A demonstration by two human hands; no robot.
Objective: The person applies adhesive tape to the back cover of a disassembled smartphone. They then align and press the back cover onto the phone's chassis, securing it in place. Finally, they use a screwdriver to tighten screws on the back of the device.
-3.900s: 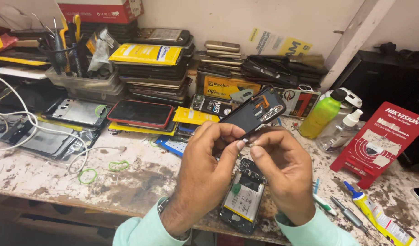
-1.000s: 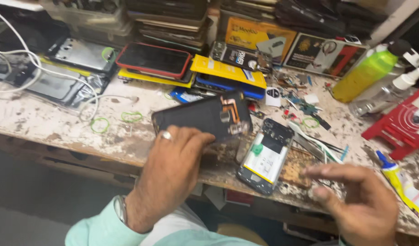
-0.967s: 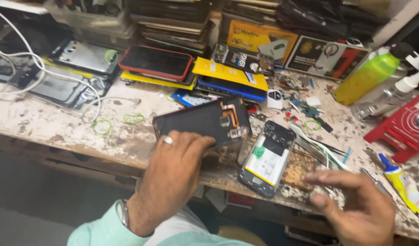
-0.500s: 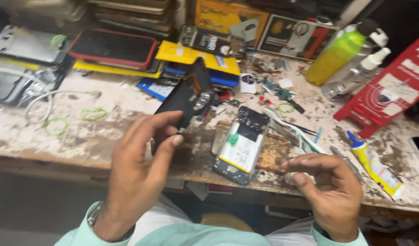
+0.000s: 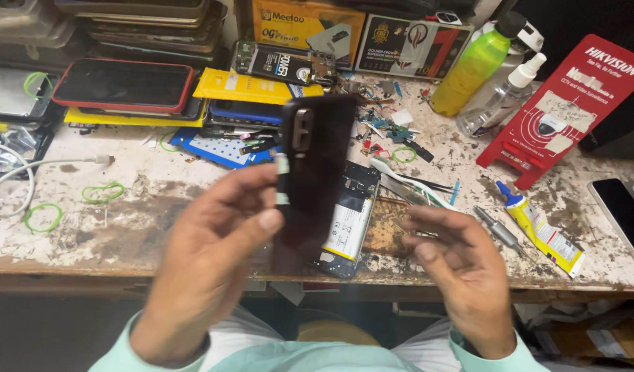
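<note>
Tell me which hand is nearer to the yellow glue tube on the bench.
Right. The right hand hovers just left of the yellow glue tube, near the bench's front edge. The left hand is far off to the left, its grip holding up a dark phone back cover.

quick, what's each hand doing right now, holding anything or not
Left hand: closed on the dark phone back cover, holding it upright.
Right hand: fingers curled, whether it holds anything cannot be told.

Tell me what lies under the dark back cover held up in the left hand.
An opened phone with its white battery lies on the bench beneath the back cover in the left hand; its left side is covered.
</note>
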